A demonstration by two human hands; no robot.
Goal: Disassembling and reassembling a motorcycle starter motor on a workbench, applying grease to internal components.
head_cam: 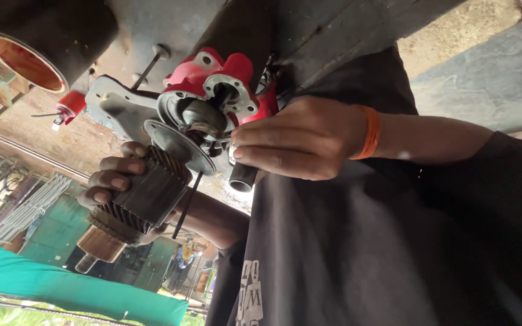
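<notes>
Red cast-metal housing [237, 69] at centre, fixed to a grey plate [113, 105], with a round grey disc [173, 142] and a dark hub at its open face. Left hand [116, 181] closed around an armature [149, 193], a dark ribbed steel cylinder with a copper-coloured end, held just below the disc and tilted toward it; upper end touching or nearly touching the disc, cannot tell which. Right hand [303, 139] closed, fingertips pinched at the housing's face just beside the hub; what the fingertips grip too hidden to tell. Short dark tube [243, 176] poking out under the right hand's fingers. Orange wristband [371, 131] on the right wrist, dark shirt [364, 241] filling the lower right. Long bolt [149, 65] standing out of the plate. Dark drum with a red lining [28, 60] at upper left, well apart from both hands.
</notes>
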